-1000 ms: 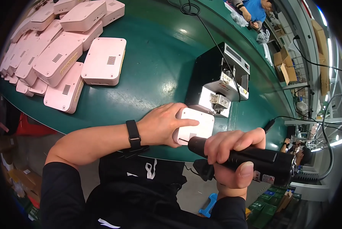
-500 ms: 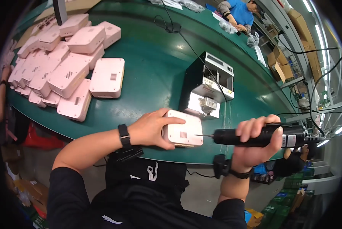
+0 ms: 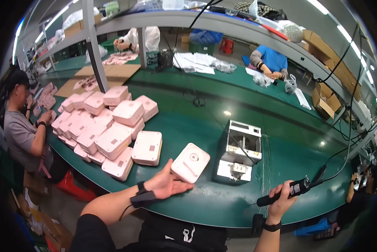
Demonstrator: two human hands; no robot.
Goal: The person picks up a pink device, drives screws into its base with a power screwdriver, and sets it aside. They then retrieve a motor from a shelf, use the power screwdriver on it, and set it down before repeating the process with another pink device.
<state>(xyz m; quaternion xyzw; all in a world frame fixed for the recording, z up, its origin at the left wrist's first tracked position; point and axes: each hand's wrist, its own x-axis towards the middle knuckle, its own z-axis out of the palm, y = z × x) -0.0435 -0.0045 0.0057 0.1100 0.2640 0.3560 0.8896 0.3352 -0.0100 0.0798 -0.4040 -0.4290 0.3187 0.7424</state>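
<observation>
My left hand [image 3: 168, 185] lies palm up with thumb and fingers spread at the near left corner of a pale pink plastic box [image 3: 191, 163]. The hand touches or nearly touches that corner, without closing round it. This box shows a face with a round recess and a raised bar. My right hand [image 3: 281, 200] is wrapped round a black corded electric screwdriver [image 3: 295, 188], its thin bit pointing left over the table's front part. Just left of the box lies another pink box [image 3: 147, 148], with a vent grille and corner holes facing up.
A large pile of pink boxes [image 3: 112, 140] covers the table's left part. A black and silver screw feeder [image 3: 239, 153] stands right of the middle. Cables [image 3: 349, 143] hang at the right. Co-workers [image 3: 22, 122] sit around the green table [image 3: 184, 113], below a grey overhead shelf [image 3: 222, 20].
The pink box has been turned over and now lies farther from me. My left hand has loosened from its top grip. The screwdriver has moved away from the box. The view has tilted up.
</observation>
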